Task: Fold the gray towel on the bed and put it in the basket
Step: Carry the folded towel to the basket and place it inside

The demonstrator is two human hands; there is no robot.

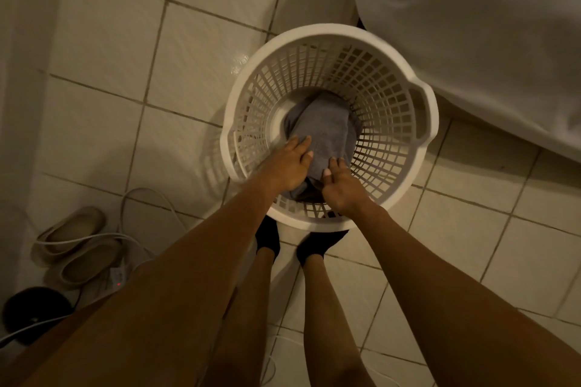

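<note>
Already the folded gray towel (323, 132) lies on the floor of the white basket (427, 122), long axis running away from the person. Both hands reach in from its near end: left hand (289, 163) flat on top, right hand (338, 185) pinching the near edge.

Dim warm light fell on a beige tiled floor (201, 41) with dark grout, where slippers (75, 242) lay among white cables (147, 198) (left side), beside a white-sheeted bed (490, 34).
</note>
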